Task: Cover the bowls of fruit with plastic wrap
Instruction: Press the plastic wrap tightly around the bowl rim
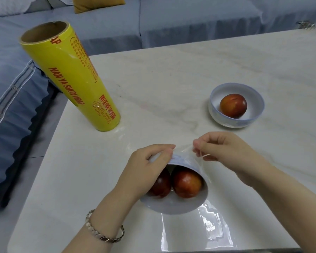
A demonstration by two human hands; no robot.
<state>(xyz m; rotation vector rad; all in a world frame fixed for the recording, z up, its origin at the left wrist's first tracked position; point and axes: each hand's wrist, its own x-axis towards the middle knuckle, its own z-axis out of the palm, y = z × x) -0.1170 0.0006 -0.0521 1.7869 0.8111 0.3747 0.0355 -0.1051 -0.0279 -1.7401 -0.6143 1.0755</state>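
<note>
- Marble table [171, 79], blue sofa [190, 24] behind.
- Our left hand [150, 165] and right hand [224, 152] both pinch plastic wrap [184, 154] over the tilted two-fruit bowl [171, 206] between them.
- One-fruit bowl [215, 115] sits beyond the right, wrap roll [71, 75] beyond the left.

We see two white bowls with faint blue patterning on the table [171, 79]. The near bowl [171, 205] is tipped up, its mouth turned toward us, with a pair of fruits [187, 184] inside. They are round, red-orange and set side by side. The plastic wrap [208, 227] lies glossy and wrinkled on the table just in front of this bowl and runs up over its raised back. There our left hand [153, 161] and right hand [224, 150] pinch its edge, drawn thin between them. The far bowl [217, 99] sits upright and uncovered, well apart to the right, holding a single fruit [233, 106]. The yellow roll [71, 77], lettered in red, stands on end near the table's left edge.
</note>
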